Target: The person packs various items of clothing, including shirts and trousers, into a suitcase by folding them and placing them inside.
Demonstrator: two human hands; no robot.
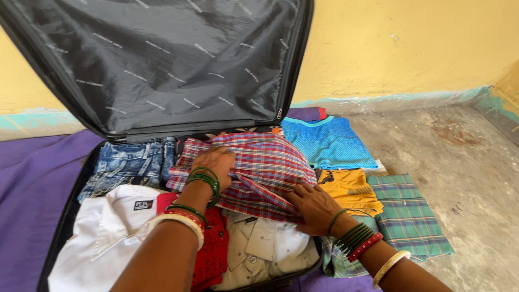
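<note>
While flat, fingers spread, neither clamped: left hand (216,164) and right hand (313,208) on red plaid shirt (259,167). Could bunch, sliding over beige shirt (259,249) below.

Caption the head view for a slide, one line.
Both hands, left and right, press a plaid shirt flat in an open suitcase of folded clothes.

A small black rectangular label (143,205) with pale lettering sits on the white shirt (102,232) at the suitcase's near left. No packages, signs or screens show.
</note>
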